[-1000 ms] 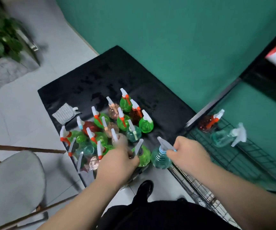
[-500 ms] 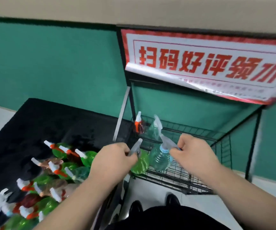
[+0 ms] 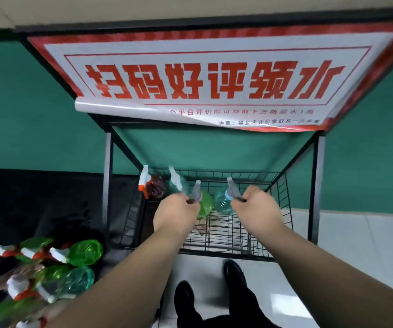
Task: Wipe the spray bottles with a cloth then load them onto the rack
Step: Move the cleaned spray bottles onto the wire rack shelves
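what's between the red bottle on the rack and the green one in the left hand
A pale teal spray bottle on the rack, seen in the head view, right beside the red bottle.

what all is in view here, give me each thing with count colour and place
rack: 1, black wire, straight ahead
sign: 1, white with red lettering, top of rack
red spray bottle: 1, dark red, white-orange trigger, rack's back left corner
teal spray bottle: 1, clear teal, beside the red one
green spray bottle: 1, green, grey trigger, held at the rack
blue spray bottle: 1, pale blue, held right of the green one
table bottles: several, too blurred to count, mostly green, lower left
black cloth: 1, black, under the table bottles
shoes: 2, black, bottom centre
left grip: 1, bare, holds the green bottle's trigger
right grip: 1, bare, holds the blue bottle's trigger
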